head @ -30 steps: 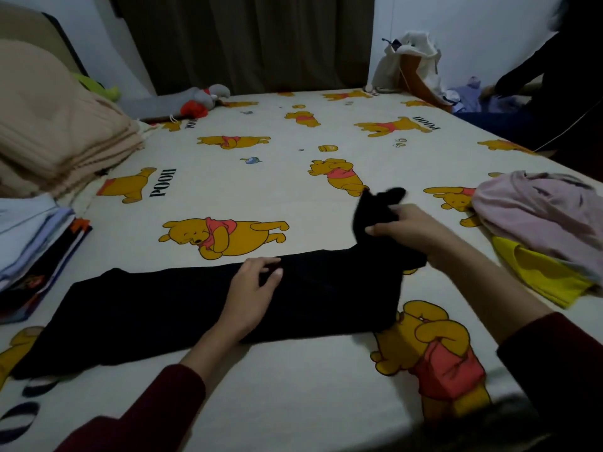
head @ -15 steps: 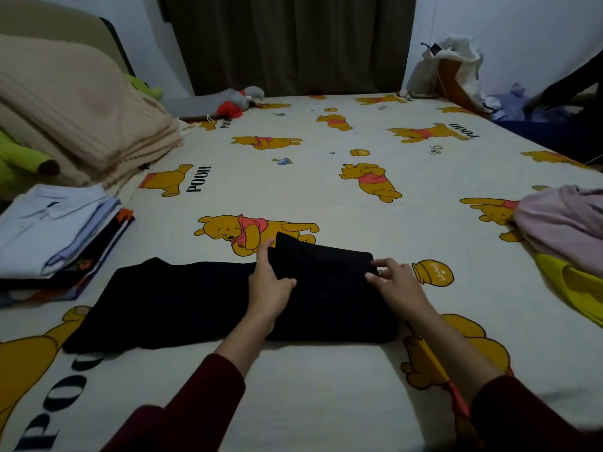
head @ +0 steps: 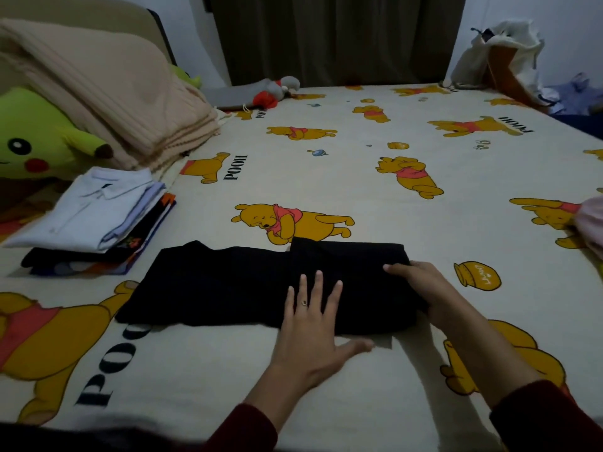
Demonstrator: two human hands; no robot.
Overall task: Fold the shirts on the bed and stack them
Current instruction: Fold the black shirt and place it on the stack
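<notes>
Far left: a yellow plush toy (head: 29, 148) lies beside a folded beige blanket (head: 107, 93) at the head of the bed. Just in front of them a stack of folded shirts (head: 94, 223) rests on the cartoon-bear bedsheet (head: 326, 171), a pale collared shirt on top and darker ones beneath. Centre: the black shirt (head: 228, 285) lies flat on the sheet near the front edge, just right of the stack and apart from it; its right part is doubled over into a thicker layer. The left hand (head: 313, 321) lies palm down on that folded part, fingers straight and spread, thumb out on the sheet, gripping nothing. The right hand (head: 421, 285) is at the fold's right edge, fingers laid over the cloth; whether it pinches the cloth cannot be told. Far right: a pink garment (head: 592, 223) at the frame edge.
</notes>
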